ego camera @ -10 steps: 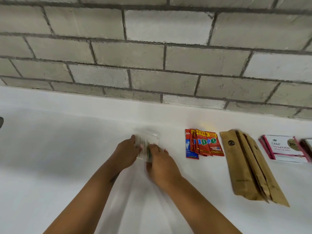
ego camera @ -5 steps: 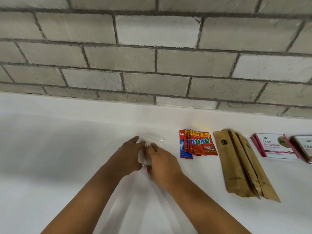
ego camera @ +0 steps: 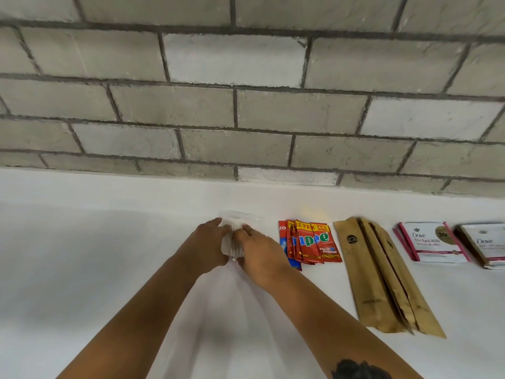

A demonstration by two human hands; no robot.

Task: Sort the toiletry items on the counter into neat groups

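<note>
A small stack of clear plastic packets [ego camera: 234, 243] rests on the white counter [ego camera: 82, 269]. My left hand [ego camera: 203, 248] presses its left side and my right hand [ego camera: 259, 254] its right side, fingers curled around it. To the right lie a fanned group of red toothpaste sachets [ego camera: 314, 243], then several long gold pouches [ego camera: 382, 274], then white Dove sachets with pink edges [ego camera: 433, 242], and more Dove sachets with brown edges [ego camera: 486, 244] at the frame's right edge.
A grey block wall [ego camera: 246, 105] rises behind the counter's raised white back ledge [ego camera: 136, 187]. Bare counter stretches to the left of my hands and in front of the groups.
My hands have drawn closer together around the clear packets, squaring them up. The view has shifted slightly, bringing the brown-edged Dove sachets further into frame.
</note>
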